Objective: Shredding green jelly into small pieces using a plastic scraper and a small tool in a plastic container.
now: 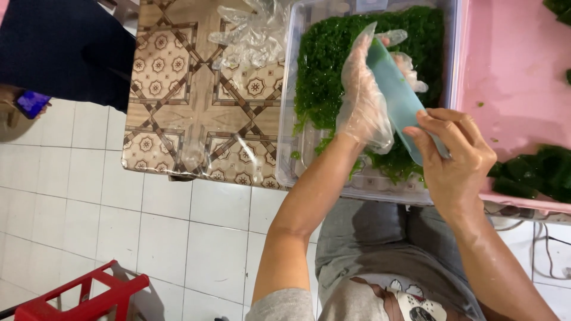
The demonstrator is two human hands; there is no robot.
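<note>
Over the clear plastic tub, which is packed nearly to its rim with wet, fine green seaweed-like greens, the person's 2 hands meet on 1 pale teal flat tool, something like a scraper or small board. The left hand, loosely covered by a thin disposable plastic glove, lies spread with its fingers extended along the tool's left face, seemingly to steady it and keep bare skin off the food. The right hand is bare and wet, and its fingers are closed in a pinch on the tool's lower end just above the tub's near right corner, which lets it angle the blade down toward the greens. The tool is tilted, its upper end above the middle of the tub. To the right of the tub, touching it, is a pink tray with darker green pieces gathered in its near part. To the left of the tub, a crumpled clear plastic bag rests on the patterned tabletop. Further left of the tub another person's hand holds a phone, and on the tiled floor below sits a red stool.
</note>
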